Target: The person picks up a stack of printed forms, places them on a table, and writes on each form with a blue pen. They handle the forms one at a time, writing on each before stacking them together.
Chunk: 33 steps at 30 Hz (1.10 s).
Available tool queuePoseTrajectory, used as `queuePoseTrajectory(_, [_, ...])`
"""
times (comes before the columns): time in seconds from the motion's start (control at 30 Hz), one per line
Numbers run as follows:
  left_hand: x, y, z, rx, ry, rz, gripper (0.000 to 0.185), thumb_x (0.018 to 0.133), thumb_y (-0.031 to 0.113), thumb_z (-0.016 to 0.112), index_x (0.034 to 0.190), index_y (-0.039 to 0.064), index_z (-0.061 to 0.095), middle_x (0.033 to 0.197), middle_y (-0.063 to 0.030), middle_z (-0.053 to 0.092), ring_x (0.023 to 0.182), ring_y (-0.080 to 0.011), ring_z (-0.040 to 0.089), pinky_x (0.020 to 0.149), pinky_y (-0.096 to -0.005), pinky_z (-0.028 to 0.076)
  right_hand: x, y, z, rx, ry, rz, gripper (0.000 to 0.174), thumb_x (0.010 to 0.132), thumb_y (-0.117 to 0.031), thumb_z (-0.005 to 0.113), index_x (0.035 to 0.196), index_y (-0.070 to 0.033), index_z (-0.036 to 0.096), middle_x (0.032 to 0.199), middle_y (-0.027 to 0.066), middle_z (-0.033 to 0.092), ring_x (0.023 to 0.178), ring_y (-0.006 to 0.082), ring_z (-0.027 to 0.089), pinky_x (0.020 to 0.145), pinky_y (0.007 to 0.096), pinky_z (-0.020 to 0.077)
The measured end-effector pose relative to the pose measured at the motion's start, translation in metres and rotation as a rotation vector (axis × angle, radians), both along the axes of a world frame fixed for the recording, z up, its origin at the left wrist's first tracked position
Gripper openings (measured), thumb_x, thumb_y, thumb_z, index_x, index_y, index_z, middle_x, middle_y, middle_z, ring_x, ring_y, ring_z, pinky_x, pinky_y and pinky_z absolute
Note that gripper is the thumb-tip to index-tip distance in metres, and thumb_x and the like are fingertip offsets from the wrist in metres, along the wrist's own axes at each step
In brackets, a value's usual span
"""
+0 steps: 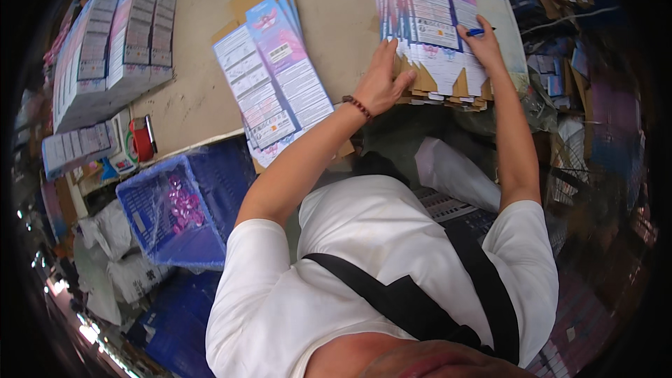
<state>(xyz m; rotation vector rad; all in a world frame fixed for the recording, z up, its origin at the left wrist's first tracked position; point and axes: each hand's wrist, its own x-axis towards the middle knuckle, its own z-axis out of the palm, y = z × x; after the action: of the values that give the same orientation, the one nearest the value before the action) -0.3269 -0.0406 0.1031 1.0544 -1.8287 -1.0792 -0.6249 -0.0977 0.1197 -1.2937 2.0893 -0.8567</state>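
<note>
A thick stack of flattened printed cartons (436, 21) lies at the table's right end, its tabbed ends overhanging the front edge. My left hand (386, 76), wearing a beaded bracelet (358, 107), rests its fingers against the stack's left side with the thumb spread over the tabs. At the stack's right side is my right hand (483, 47); a blue pen (480, 32) sticks out of its grip while its fingers touch the cartons. Between my left arm and the table's middle, a smaller fanned pile of flat cartons (278, 68) leans over the front edge, partly covered by my forearm.
Assembled boxes (113, 37) stand in rows at the table's (199, 110) left. Near its left corner are a red tape roll (142, 139) and a single box (79, 148). A blue crate (168, 241) with pink-purple pieces sits below. Plastic-wrapped material (457, 173) lies under the right side.
</note>
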Motion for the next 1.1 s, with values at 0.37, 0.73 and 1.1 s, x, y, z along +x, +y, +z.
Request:
queuePoseTrajectory(0.37, [0.27, 0.08, -0.047, 0.236, -0.164, 0.751, 0.079, 0.088, 0.035, 0.069, 0.14, -0.013, 0.033, 0.141, -0.0314, 0.042, 0.132, -0.0373, 0.042, 0.109, -0.0387, 0.034, 0.249, 0.082, 0.0, -0.361, -0.128, 0.596, 0.073, 0.08, -0.026, 0.078, 0.14, -0.003, 0.043, 0.139, 0.0257, 0.048, 0.131, 0.0407, 0.045, 0.108, 0.0413, 0.0366])
queuePoseTrajectory(0.73, [0.277, 0.119, -0.09, 0.415, 0.207, 0.663, 0.054, 0.088, 0.023, 0.067, 0.132, -0.002, 0.047, 0.112, -0.0202, 0.062, 0.105, -0.0318, 0.06, 0.094, -0.0397, 0.046, 0.35, 0.113, -0.091, 0.024, -0.349, 0.337, 0.065, 0.087, -0.012, 0.071, 0.141, 0.002, 0.038, 0.126, 0.0137, 0.058, 0.113, 0.0201, 0.056, 0.099, 0.0313, 0.0433])
queuePoseTrajectory(1.1, [0.302, 0.071, -0.066, 0.303, -0.14, 0.501, 0.064, 0.081, 0.027, 0.07, 0.128, -0.007, 0.043, 0.123, -0.0304, 0.053, 0.117, -0.0444, 0.048, 0.1, -0.0484, 0.039, 0.364, 0.05, -0.067, -0.404, -0.101, 0.266, 0.055, 0.096, -0.033, 0.062, 0.139, -0.005, 0.043, 0.127, 0.0223, 0.059, 0.118, 0.0305, 0.058, 0.098, 0.0365, 0.0457])
